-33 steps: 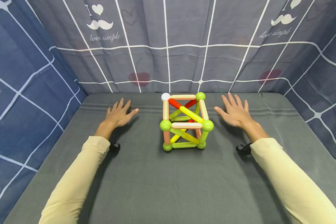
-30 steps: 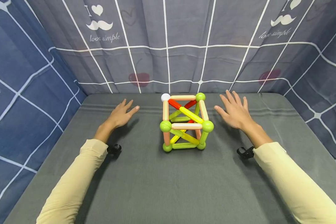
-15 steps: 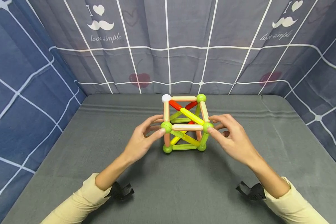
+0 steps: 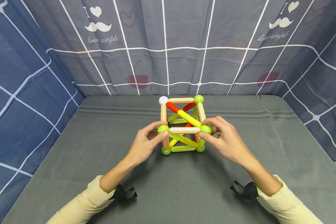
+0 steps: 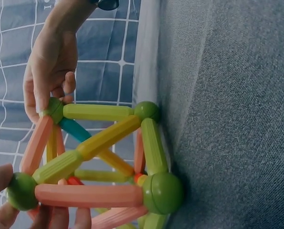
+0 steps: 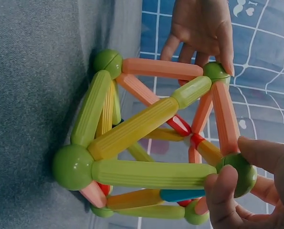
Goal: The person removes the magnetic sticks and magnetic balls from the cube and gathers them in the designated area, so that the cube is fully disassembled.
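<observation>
A cube frame of magnetic sticks and balls (image 4: 184, 130) stands on the grey cloth, with peach, green, yellow and red sticks. Its back left top ball (image 4: 163, 100) is white; the other visible corner balls are green. My left hand (image 4: 142, 144) pinches the front left top ball (image 4: 163, 128) between thumb and fingers. At the front right top ball (image 4: 206, 129), my right hand (image 4: 229, 141) has the same kind of pinch. In the left wrist view a blue stick (image 5: 76, 130) shows inside the frame. Some fingers are hidden behind sticks.
Grey cloth (image 4: 184, 189) covers the table surface. A patterned curtain (image 4: 184, 65) rises behind its back edge, and a blue one (image 4: 19, 124) closes the left side. Black straps (image 4: 124, 193) are on the wrists.
Both hands came in from either side, where they lay spread, and took hold of the front top balls. The cube frame stays in about the same place.
</observation>
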Available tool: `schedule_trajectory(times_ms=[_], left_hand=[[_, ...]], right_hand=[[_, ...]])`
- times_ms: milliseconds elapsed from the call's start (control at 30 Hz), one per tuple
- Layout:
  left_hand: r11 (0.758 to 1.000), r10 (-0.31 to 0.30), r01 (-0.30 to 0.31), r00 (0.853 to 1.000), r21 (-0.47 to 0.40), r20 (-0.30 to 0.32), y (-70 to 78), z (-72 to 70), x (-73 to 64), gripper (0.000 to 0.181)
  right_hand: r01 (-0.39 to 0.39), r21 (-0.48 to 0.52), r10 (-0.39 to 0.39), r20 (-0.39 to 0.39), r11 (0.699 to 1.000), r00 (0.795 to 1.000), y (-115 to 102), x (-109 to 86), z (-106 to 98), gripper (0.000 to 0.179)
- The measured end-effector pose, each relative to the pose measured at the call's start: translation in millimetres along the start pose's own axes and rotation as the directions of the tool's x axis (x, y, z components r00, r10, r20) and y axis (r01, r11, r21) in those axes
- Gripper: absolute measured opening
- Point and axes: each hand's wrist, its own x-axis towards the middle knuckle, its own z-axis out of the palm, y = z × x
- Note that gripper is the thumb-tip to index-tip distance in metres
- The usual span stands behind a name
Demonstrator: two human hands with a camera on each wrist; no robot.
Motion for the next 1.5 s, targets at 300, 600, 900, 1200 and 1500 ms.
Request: schedule_trajectory(times_ms=[300,600,900,1200,1500], left_hand=[[1.0,0.002,-0.002,1.0,0.031,0.009,-0.3,-1.1,-0.5,0.035],[0.998,0.001,-0.002,1.0,0.055,0.011,0.5,-2.7,-0.7,0.036],[0.999,-0.003,0.002,1.0,0.048,0.013,0.7,-3.4,-1.0,0.037],[0.999,-0.009,0.008,1.0,0.046,0.015,0.2,-2.5,-1.3,0.037],[0.999,-0.006,0.005,1.0,0.035,0.019,0.0,-3.0,-0.3,0.038]], right_hand=[[0.018,0.007,-0.018,0.005,1.0,1.0,-2,1.6,0,0.022],[-0.007,0.063,0.004,0.055,0.998,0.998,-5,0.9,2,0.02],[-0.011,0.09,0.003,0.08,0.996,0.997,-8,2.3,3,0.022],[0.003,0.099,-0.005,0.019,0.995,1.0,-11,3.3,-4,0.028],[-0.004,0.155,0.009,-0.029,0.988,1.0,-8,0.1,-10,0.023]])
